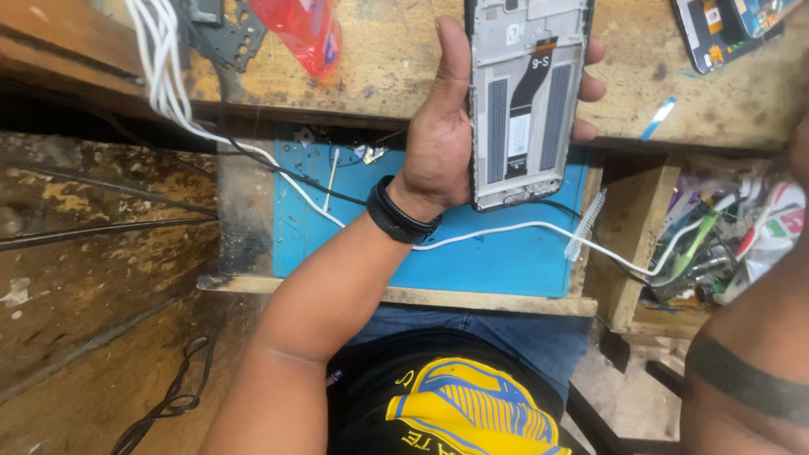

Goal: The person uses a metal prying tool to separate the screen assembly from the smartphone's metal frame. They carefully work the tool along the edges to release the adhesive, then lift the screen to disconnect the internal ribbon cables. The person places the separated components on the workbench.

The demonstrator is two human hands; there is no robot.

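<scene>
Up over the blue mat (497, 257), an opened phone (527, 101) sits in the left hand (447, 126).

Largest is the wooden bench (396, 59), then the mat with a white cable (506, 229) across it. The left hand wraps the phone frame, thumb along one edge, fingertips (590, 84) on the other. Only the right forearm (750, 354) shows; its hand's grip cannot be told.

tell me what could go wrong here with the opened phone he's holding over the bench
1. The left hand holds the opened phone frame by its edges in mid-air above the blue mat; a slip could drop it onto the wooden bench.
2. The black flex cable lies exposed and could snag or tear.
3. The white cable runs right under the wrist and could catch as the arm moves.
</scene>
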